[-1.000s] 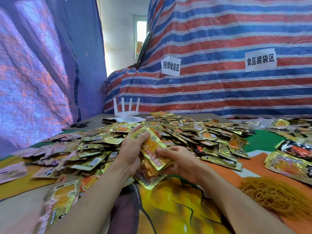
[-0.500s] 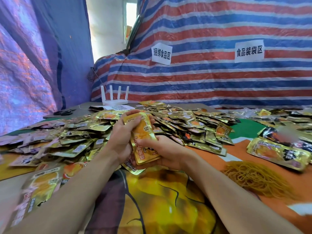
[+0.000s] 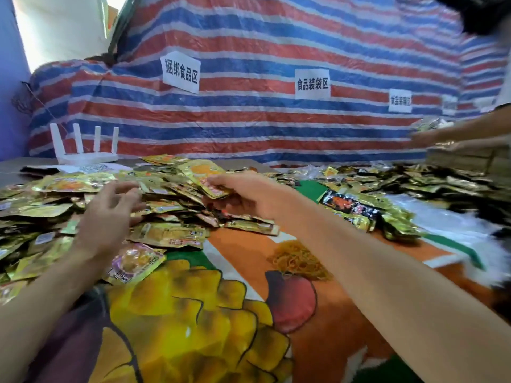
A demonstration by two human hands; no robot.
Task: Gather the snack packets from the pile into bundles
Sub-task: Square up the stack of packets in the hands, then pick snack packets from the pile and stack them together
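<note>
Several gold snack packets make up the small stack [image 3: 205, 176] that my right hand [image 3: 246, 194] grips, thumb on top and fingers curled beneath, with an orange-printed packet as the top face. I hold it just above the near edge of the pile [image 3: 63, 186], at about twelve o'clock from where I sit. The pile itself spreads from nine o'clock round to twelve, a loose heap of shiny gold packets lying flat and overlapping.

My left hand [image 3: 107, 217] hovers at about eleven o'clock over the pile, released, its fingers spread and straight and holding nothing; whether the fingertips touch the packets I cannot tell. Just beside that wrist, on the pile's near fringe, lies one packet with a purple edge [image 3: 135, 262].

At one o'clock, near my right forearm, a tangle of yellow rubber bands [image 3: 297, 261] rests on the fruit-printed tablecloth [image 3: 179, 313]. Farther out, at two o'clock, a second heap of packets [image 3: 414, 183] lies blurred, with a black and red packet [image 3: 348, 205] at its near end. Another person's hand [image 3: 423, 139] reaches in above that heap from three o'clock.

At ten o'clock, behind the pile, stands a white router [image 3: 83, 149] with four aerials. A red, white and blue striped tarpaulin [image 3: 249, 120] backs the table, with white paper signs [image 3: 181, 71] stuck to it.
</note>
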